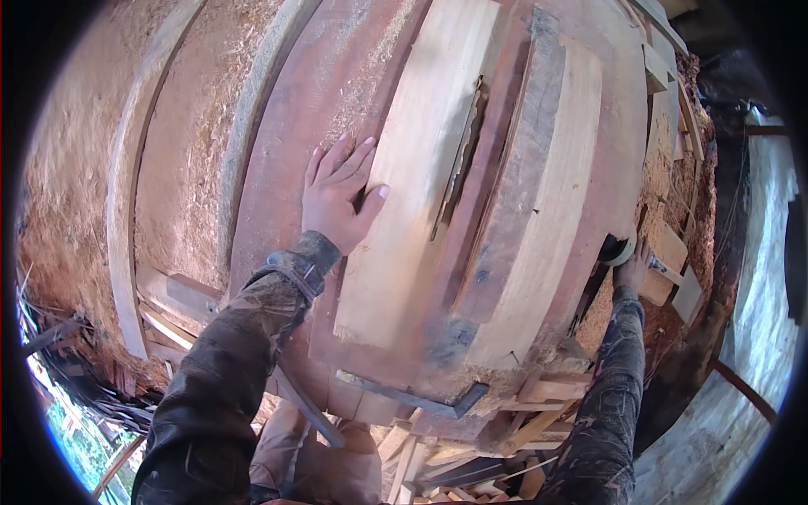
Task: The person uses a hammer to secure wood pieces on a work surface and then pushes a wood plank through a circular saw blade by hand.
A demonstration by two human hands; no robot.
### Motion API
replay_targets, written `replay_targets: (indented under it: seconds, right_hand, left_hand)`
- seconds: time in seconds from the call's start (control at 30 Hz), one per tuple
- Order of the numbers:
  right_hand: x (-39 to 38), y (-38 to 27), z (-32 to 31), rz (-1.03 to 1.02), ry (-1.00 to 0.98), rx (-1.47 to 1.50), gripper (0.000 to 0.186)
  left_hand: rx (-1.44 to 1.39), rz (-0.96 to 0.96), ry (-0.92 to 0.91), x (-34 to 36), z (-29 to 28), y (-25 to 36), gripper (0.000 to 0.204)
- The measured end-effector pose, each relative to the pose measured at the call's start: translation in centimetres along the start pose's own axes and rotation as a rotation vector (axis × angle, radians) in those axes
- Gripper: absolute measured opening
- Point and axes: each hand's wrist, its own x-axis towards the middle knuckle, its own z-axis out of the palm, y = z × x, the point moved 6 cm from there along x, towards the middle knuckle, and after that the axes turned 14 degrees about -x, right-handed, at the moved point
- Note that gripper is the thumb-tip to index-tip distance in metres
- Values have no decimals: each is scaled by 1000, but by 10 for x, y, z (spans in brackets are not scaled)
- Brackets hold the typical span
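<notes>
My left hand [341, 192] lies with fingers spread on the reddish, sawdust-strewn bench top [290, 168]. Its thumb reaches over the near-left edge of a pale wooden plank [421, 143]. Off to the right, beyond the bench edge, my right hand [633, 268] curls beside a dark round thing with a light rim [619, 251]. A narrow silvery piece [667, 271] sticks out on its other side; what the fingers grip is mostly hidden. Right of the plank lies a second board, half grey and rough, half pale [547, 185]. A jagged dark slit [459, 160] runs along the first plank's right edge.
An L-shaped dark metal bar [421, 399] lies at the near bench edge. Two curved wooden strips [126, 185] stretch over sawdust at the left. Wood offcuts [539, 421] are heaped below the bench, with more scraps along the right. A pale sheet [757, 278] hangs far right.
</notes>
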Motion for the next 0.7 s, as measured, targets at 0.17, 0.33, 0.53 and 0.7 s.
replay_targets:
  seconds: [0.17, 0.33, 0.53, 0.7]
  right_hand:
    - [-30, -39, -96, 186, -87, 3, 47]
    - [-132, -123, -302, 147, -195, 817, 25]
    - [-214, -304, -480, -80, -277, 948, 47]
    - [-262, -377, -463, -138, -521, 830, 42]
  left_hand:
    - [36, -29, -3, -8, -10, -8, 55]
    - [24, 2, 14, -8, -17, -8, 55]
    - [13, 48, 43, -8, -9, -9, 56]
    - [5, 21, 25, -9, 4, -13, 67]
